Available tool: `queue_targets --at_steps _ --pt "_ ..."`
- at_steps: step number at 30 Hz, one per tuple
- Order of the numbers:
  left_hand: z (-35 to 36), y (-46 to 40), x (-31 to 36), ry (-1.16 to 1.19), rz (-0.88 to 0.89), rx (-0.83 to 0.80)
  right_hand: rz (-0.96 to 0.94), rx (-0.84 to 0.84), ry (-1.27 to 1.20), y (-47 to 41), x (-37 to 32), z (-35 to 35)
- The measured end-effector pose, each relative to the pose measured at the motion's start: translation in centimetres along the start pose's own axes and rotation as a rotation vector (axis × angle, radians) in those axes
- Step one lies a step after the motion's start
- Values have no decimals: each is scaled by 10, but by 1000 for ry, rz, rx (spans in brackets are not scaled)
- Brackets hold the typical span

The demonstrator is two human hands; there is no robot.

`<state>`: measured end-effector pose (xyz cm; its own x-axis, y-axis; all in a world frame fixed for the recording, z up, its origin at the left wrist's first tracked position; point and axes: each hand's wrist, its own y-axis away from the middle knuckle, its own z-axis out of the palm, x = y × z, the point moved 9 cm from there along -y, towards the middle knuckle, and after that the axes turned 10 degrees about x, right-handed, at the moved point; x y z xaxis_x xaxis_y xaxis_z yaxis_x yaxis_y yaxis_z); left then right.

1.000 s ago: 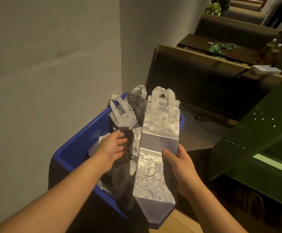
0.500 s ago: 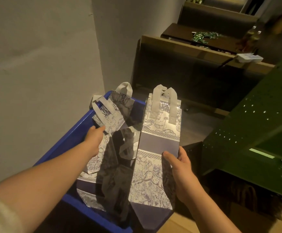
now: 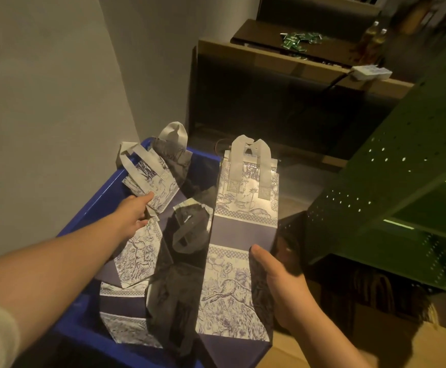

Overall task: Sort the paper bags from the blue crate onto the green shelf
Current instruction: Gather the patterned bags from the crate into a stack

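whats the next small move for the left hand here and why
Probably lift the small blue-and-white patterned paper bag out of the blue plastic crate: the left hand already pinches its lower edge, while the right hand holds the tall patterned paper bag.

The flat paper bag (image 3: 239, 251) in the right hand (image 3: 283, 288) bears a white-and-blue animal and foliage print with one plain lavender band. Left of it, the plastic crate (image 3: 94, 208) is blue; to its right, the perforated metal shelf (image 3: 392, 187) is green.
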<state>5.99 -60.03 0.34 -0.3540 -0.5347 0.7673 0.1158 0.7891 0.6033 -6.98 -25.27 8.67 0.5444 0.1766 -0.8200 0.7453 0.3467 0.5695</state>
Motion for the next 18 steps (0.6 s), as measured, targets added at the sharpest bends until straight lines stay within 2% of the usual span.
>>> queue_targets --at_steps 9,14,18 --pt "29 0 17 150 41 -47 -17 -2 -12 -3 4 -5" --pt "23 -8 8 68 179 129 -15 0 -13 -4 7 -5" --pt "34 -1 8 167 119 82 -67 7 14 -3 1 -9"
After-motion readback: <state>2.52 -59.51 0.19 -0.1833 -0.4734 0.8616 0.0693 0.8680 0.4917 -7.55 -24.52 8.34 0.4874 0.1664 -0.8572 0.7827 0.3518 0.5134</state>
